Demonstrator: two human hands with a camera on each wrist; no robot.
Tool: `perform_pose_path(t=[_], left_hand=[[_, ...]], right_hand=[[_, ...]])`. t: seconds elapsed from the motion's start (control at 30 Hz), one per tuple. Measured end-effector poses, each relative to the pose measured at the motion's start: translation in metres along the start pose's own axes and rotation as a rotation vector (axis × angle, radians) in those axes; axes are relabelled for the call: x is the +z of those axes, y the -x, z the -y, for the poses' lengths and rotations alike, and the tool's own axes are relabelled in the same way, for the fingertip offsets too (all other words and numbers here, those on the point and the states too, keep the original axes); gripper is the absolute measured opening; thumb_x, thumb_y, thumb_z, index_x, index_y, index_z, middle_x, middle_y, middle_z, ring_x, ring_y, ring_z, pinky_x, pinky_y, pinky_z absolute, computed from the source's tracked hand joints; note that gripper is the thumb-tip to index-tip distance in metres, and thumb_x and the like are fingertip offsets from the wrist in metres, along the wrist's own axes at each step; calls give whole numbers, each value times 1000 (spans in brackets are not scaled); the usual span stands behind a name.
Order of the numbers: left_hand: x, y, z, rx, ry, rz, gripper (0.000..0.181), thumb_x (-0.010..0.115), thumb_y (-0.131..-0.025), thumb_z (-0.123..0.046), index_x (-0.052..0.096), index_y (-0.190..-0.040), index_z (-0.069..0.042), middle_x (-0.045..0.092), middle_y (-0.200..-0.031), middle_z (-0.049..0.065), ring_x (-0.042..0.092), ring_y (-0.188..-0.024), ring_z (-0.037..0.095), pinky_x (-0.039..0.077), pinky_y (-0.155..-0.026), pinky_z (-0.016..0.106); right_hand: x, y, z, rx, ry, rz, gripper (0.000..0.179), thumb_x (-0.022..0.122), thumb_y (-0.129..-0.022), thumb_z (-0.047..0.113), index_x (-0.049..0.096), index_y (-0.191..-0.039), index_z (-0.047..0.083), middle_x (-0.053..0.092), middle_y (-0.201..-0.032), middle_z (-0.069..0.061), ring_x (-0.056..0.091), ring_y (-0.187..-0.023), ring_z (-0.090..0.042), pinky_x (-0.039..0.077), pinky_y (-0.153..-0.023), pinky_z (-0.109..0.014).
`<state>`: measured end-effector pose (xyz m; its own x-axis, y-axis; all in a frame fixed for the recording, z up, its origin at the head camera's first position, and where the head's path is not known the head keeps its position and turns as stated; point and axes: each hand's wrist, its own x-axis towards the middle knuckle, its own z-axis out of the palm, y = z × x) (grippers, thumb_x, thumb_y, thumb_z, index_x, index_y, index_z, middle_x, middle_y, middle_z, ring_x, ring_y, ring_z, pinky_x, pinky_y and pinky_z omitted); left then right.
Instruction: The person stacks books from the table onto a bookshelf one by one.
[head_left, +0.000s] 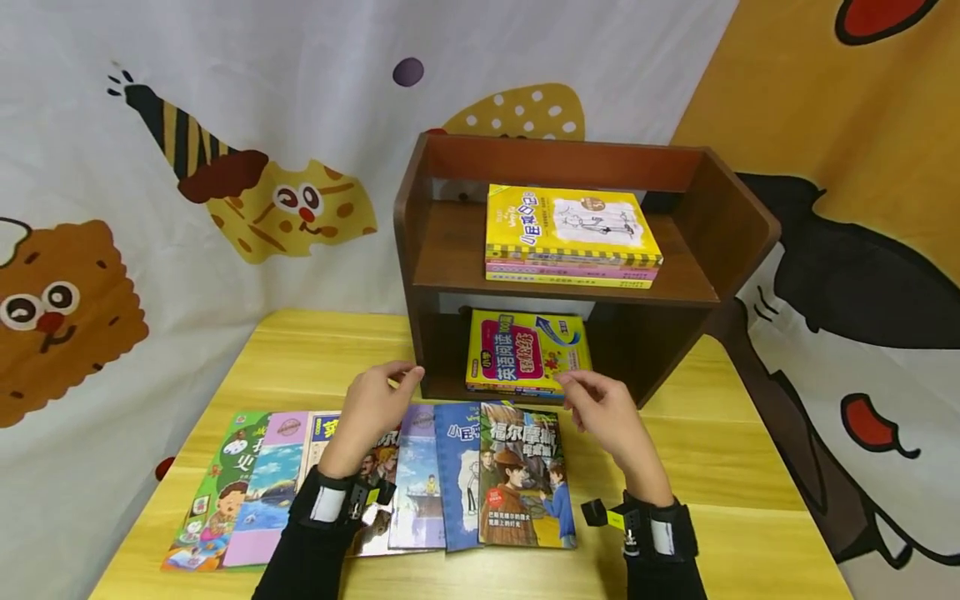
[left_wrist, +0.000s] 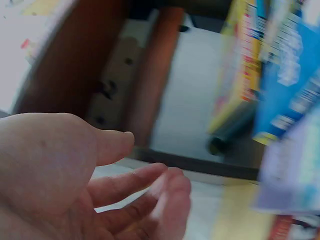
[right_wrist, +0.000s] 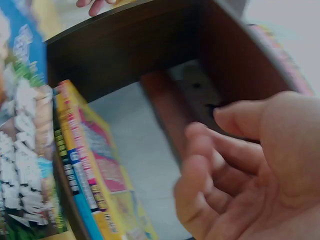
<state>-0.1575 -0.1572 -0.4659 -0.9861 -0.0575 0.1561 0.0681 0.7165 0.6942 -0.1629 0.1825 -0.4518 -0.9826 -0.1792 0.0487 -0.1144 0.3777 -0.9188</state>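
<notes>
Black sleeves (head_left: 666,582) are followed by left grip (head_left: 374,412) (digits apart) and right grip (head_left: 609,417) (digits nearly together), both empty, near yellow-topped book stack (head_left: 529,350) on lower shelf (head_left: 446,388), judged heavyish, slick-covered, best grasped by side edges.

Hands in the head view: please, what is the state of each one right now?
Left hand: open, holding nothing.
Right hand: open, fingers loosely curled, holding nothing.

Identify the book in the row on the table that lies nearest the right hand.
The rightmost book, with a brown-hatted figure on its cover; the row's others all lie farther left.
</notes>
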Motion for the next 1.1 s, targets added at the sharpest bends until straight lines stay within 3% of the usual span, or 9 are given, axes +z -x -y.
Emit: perform_pose_path(t=[0.17,0.3,0.47,0.67,0.83,0.93,1.1], left_hand=[[20,3,23,-57,-43,42,29,53,-92,-45,67,-96,-20,64,-81,0,52,-60,15,42,-56,34],[27,5,26,-56,-80,51,30,53,-91,-46,67,-84,-21,61,-68,-2,50,-57,15,40,-54,34],[35,9,23,-50,-130,60,30,54,-90,-46,64,-76,-22,56,-61,-2,48,-53,16,38,-49,33],[49,13,12,-25,-192,104,35,55,-89,-49,70,-87,-17,64,-76,1,56,-68,18,47,-59,37],[57,17,5,-31,-277,145,52,54,-88,-53,68,-108,-7,65,-102,11,60,-89,26,52,-69,45],[61,20,3,-4,-325,155,58,54,-87,-54,66,-111,-2,62,-105,17,60,-87,30,52,-68,47],[69,25,1,59,-363,126,60,59,-84,-54,67,-98,4,59,-98,21,58,-72,30,51,-57,44]], right_hand=[[22,-6,-22,33,18,102,31,53,-92,46,63,-113,25,61,-80,-15,55,-61,-38,49,-46,-38],[33,-6,-22,16,31,137,24,53,-93,40,64,-111,27,62,-78,-11,57,-61,-33,52,-51,-45],[38,-4,-23,-30,29,170,22,52,-96,27,63,-114,22,60,-74,-10,55,-57,-38,48,-45,-37],[48,-8,-41,-39,56,160,23,52,-95,37,61,-115,31,62,-84,-16,56,-61,-37,49,-46,-34],[58,-10,-45,-53,147,164,23,55,-92,41,61,-113,35,66,-92,-2,60,-66,-25,52,-52,-37],[62,-10,-47,-49,194,172,29,55,-92,44,63,-115,29,66,-93,5,60,-69,-19,52,-55,-37],[69,-9,-53,-78,235,222,36,53,-92,45,62,-118,22,63,-86,1,55,-65,-18,48,-51,-34]])
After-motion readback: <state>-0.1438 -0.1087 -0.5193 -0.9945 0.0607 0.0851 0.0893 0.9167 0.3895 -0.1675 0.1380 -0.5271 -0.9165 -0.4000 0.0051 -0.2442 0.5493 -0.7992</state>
